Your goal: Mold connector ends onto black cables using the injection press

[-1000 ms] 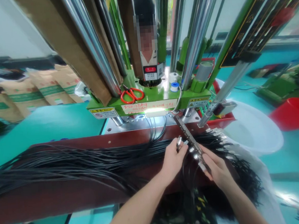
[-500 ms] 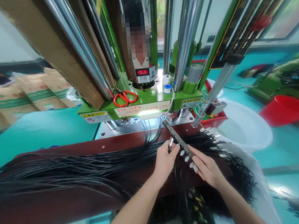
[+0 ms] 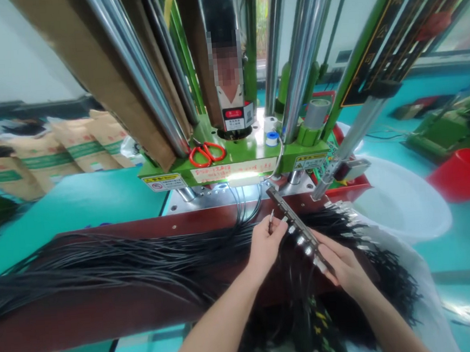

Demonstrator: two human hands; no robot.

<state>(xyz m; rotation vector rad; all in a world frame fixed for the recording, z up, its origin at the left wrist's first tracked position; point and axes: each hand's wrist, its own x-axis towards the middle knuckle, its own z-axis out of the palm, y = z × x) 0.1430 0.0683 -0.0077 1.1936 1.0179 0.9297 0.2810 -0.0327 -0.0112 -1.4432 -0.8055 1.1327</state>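
Observation:
In my right hand (image 3: 343,262) is a long, narrow metal bar (image 3: 293,215), gripped near its lower end and slanting up toward the press. Several silver cable connectors (image 3: 301,240) sit along the bar's near side, with black cables hanging below them. My left hand (image 3: 265,244) is closed beside the bar's middle, its fingertips close to the row. A small silver-tipped connector (image 3: 271,220) sticks up from its thumb and fingers; the rest of that piece is hidden.
A green press (image 3: 234,168) with steel columns stands ahead, red-handled scissors (image 3: 208,153) on its ledge. Bundled black cables (image 3: 136,259) cross the dark red table (image 3: 120,320); their connector ends (image 3: 344,216) lie at right. Beyond are a white tub (image 3: 408,206) and a red bucket (image 3: 468,174).
The view has shifted, so the scene sits slightly further right. The bar has turned a little in my right hand, showing the connectors' silver faces more. Both hands keep their hold.

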